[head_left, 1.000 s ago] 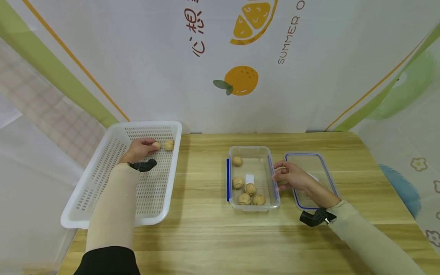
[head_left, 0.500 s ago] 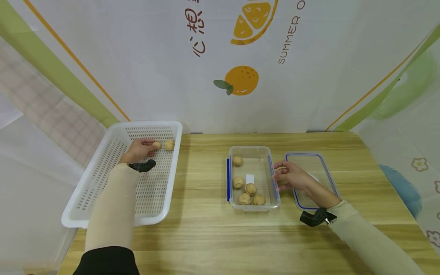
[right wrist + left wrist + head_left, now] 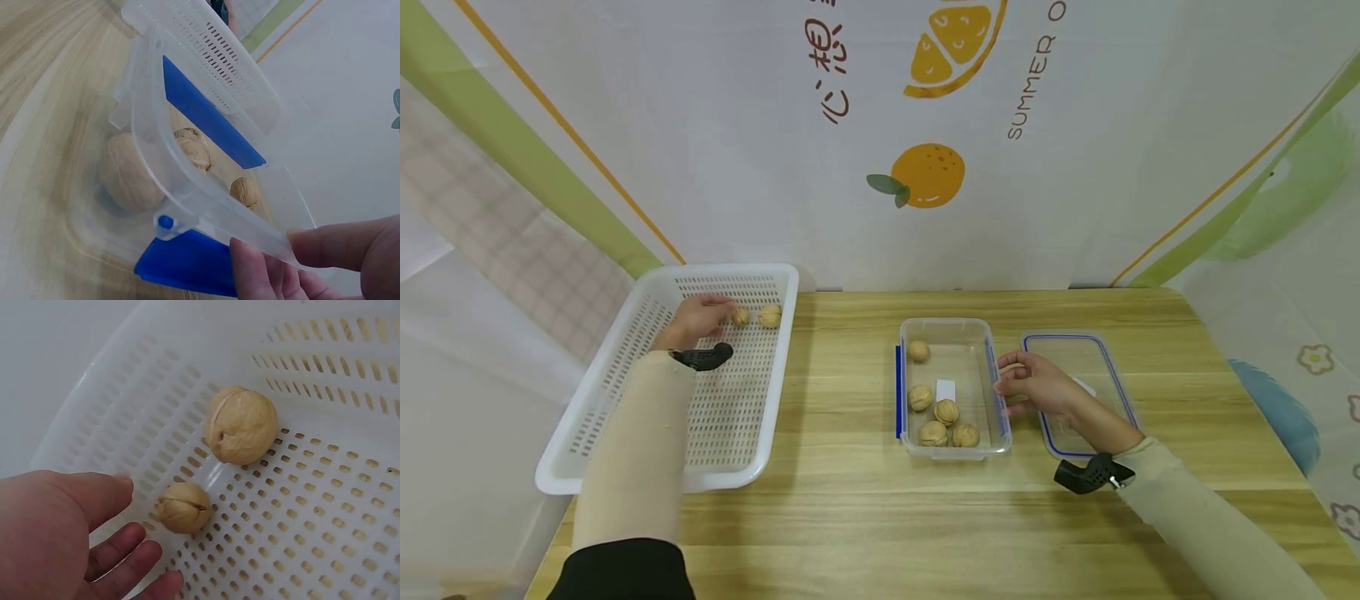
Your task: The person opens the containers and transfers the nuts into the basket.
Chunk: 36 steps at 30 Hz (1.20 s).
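Since a second ago my left hand [image 3: 696, 321] has drawn back a little in the white basket [image 3: 625, 375]: earlier its fingertips sat right on the smaller walnut [image 3: 741, 317], and now the left wrist view shows a sliver of gap between them. The fingers [image 3: 119, 550] are spread and relaxed, holding nothing, with the smaller walnut just beyond the tips and the bigger walnut [image 3: 241, 425] a little further on, both resting on the perforated floor near the basket's far right corner. I read that as a released or missed grasp, so the nut has not been picked up yet and the reach probably has to be made again.

My right hand [image 3: 1037, 387] has not shifted. It rests against the right wall of the clear container [image 3: 953, 333], thumb and fingers [image 3: 262, 275] pinching the rim next to the blue latch [image 3: 181, 262], steadying it. The container stands at the middle of the bench [image 3: 850, 517] with five walnuts inside, four bunched at its near end and one at the far end. Its lid [image 3: 1090, 358] lies flat just to the right, toward the bench's right edge, partly under my wrist.
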Available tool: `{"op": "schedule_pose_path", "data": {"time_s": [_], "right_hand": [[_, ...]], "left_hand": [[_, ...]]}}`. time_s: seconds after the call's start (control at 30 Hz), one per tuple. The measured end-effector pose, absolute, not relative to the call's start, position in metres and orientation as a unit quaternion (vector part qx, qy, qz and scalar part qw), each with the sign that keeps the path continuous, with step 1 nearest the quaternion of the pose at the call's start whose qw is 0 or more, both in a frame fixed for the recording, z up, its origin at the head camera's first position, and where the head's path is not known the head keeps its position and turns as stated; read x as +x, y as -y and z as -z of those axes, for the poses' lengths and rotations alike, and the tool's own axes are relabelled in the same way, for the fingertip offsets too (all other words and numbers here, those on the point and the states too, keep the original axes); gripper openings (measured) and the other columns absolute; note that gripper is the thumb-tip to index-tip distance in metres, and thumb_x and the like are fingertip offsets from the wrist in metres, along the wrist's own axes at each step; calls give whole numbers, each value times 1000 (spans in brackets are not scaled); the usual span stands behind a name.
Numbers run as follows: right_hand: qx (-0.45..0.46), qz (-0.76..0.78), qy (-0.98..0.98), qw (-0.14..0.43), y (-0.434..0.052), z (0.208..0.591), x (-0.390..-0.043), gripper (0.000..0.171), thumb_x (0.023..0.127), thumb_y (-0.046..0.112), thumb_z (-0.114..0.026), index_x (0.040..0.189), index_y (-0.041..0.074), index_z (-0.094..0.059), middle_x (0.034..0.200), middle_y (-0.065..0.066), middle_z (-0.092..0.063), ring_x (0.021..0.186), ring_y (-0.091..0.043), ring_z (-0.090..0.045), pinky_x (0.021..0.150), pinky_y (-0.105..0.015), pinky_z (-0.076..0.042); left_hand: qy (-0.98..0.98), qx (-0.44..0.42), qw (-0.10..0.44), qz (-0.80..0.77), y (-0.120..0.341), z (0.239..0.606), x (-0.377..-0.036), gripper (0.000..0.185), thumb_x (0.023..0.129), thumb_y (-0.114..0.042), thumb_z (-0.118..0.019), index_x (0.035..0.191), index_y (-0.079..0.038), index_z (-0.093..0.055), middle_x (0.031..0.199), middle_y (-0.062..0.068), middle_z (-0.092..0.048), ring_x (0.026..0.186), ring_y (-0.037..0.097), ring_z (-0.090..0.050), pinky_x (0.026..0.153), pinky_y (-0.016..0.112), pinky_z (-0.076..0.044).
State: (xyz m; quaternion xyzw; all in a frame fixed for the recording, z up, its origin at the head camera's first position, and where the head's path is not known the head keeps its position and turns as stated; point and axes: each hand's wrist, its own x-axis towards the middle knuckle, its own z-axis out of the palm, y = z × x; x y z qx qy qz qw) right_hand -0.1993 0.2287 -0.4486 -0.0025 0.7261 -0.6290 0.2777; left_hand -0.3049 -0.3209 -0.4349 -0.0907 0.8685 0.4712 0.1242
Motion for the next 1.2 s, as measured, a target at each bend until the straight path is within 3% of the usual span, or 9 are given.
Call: {"op": "schedule_pose_path", "data": {"time_s": [0.1,0.2,0.53,0.73,1.2], "right_hand": [[0,628,-727,278,-229,449,-199,44,101,-1,-58,137,-10,-34,95,-4,-59,83,-13,-63,73,-33,-62],[-4,629,-726,278,-228,449,-198,46,101,0,-58,138,-10,-33,95,-4,-58,84,-13,-63,73,-33,-62],[-6,627,-727,280,-228,449,-199,44,101,0,-57,137,-10,-33,95,-4,-58,84,-13,-63,72,-33,-62],[-7,627,-727,281,-227,447,-199,45,101,0,-58,137,-10,-33,96,-4,-58,84,-13,-62,72,-33,-62],[-2,620,-733,279,-228,447,-199,46,101,0,-58,138,-10,-33,96,-4,-58,85,-13,-63,73,-33,-62]], "left_hand": [[-874,-80,123,-464,323,428,-304,53,110,-25,-44,148,11,-39,148,29,-42,126,33,-48,101,42,-50],[-881,-64,120,-453,324,421,-303,54,110,-26,-42,148,13,-38,149,31,-40,135,41,-41,109,52,-43],[-927,7,92,-364,322,389,-300,51,111,-27,-41,144,12,-42,144,35,-42,134,49,-40,110,60,-36],[-940,43,76,-331,317,377,-297,50,110,-27,-43,142,12,-43,143,36,-44,134,51,-41,108,62,-38],[-953,141,71,-259,280,343,-279,54,108,-25,-52,148,10,-40,152,35,-37,140,53,-32,112,66,-30]]}}
